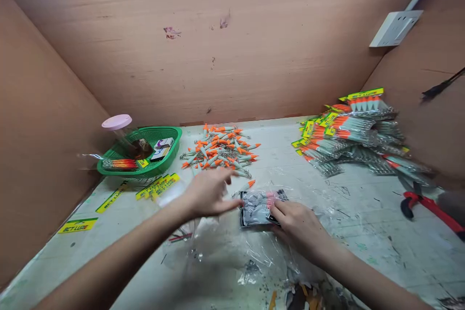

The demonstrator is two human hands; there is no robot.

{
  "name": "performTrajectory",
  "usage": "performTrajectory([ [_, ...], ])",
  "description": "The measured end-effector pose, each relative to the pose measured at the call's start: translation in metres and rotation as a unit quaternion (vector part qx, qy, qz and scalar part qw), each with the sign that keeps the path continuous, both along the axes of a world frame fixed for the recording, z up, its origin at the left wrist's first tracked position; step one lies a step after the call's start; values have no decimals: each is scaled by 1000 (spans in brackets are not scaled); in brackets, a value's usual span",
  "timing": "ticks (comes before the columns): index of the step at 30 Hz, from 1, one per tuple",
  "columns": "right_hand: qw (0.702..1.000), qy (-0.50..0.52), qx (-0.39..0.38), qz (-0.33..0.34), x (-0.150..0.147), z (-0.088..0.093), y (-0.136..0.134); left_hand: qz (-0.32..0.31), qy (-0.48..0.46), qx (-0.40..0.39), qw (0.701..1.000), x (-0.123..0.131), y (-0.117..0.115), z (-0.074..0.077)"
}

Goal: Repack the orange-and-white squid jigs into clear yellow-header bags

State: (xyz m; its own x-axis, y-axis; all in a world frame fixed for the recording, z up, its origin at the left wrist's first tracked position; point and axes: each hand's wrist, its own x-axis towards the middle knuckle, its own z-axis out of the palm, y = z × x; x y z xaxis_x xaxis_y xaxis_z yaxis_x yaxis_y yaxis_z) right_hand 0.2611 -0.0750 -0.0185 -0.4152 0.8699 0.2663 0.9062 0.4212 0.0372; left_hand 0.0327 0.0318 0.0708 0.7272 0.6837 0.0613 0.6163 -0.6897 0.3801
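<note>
My right hand (300,227) pinches the right side of a small plastic packet (254,209) with black edges and a pinkish patch. My left hand (210,193) is open just left of it, slightly blurred, thumb and forefinger apart, with the thumb tip close to the packet's left edge. Whether that thumb touches the packet I cannot tell. Transparent plastic bags (265,249) lie crumpled beneath and around both hands. Behind my left hand is a heap of orange-tipped, pale fishing lures (221,147). One loose lure (250,184) lies just beyond the packet.
At the back left stands a green basket (176,140) holding a pink-lidded jar (121,131) and bagged lures. Yellow label cards (158,186) lie in front of it. Packed lures (345,135) are piled at the right, near red-handled pliers (432,208). Wooden panels enclose the table.
</note>
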Motion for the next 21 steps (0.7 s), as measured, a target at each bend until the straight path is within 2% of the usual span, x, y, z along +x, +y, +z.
performTrajectory([
  [1,1000,-6,8,3,-1,-1,0,-41,71,-8,997,8,-13,-9],
  [2,1000,-12,17,9,-3,-3,1,-48,123,-19,991,14,-23,-19],
  [4,999,-19,32,28,-6,-5,1,-36,160,-32,986,24,-34,-34],
  [6,998,-17,45,50,-5,-6,1,1,158,-42,987,28,-37,-45],
  [10,994,13,64,82,6,5,-1,63,130,-64,987,20,-30,-49],
  [13,982,172,19,80,16,25,-1,92,62,-109,988,10,-26,-42],
  [15,937,342,-53,48,18,39,0,110,-21,-198,974,7,-27,-35],
  [17,865,488,-116,5,15,50,1,118,-110,-301,940,9,-32,-27],
  [19,790,594,-151,-24,9,54,2,111,-192,-384,896,15,-41,-21],
  [21,735,656,-166,-37,1,54,3,109,-289,-457,834,24,-50,-19],
])
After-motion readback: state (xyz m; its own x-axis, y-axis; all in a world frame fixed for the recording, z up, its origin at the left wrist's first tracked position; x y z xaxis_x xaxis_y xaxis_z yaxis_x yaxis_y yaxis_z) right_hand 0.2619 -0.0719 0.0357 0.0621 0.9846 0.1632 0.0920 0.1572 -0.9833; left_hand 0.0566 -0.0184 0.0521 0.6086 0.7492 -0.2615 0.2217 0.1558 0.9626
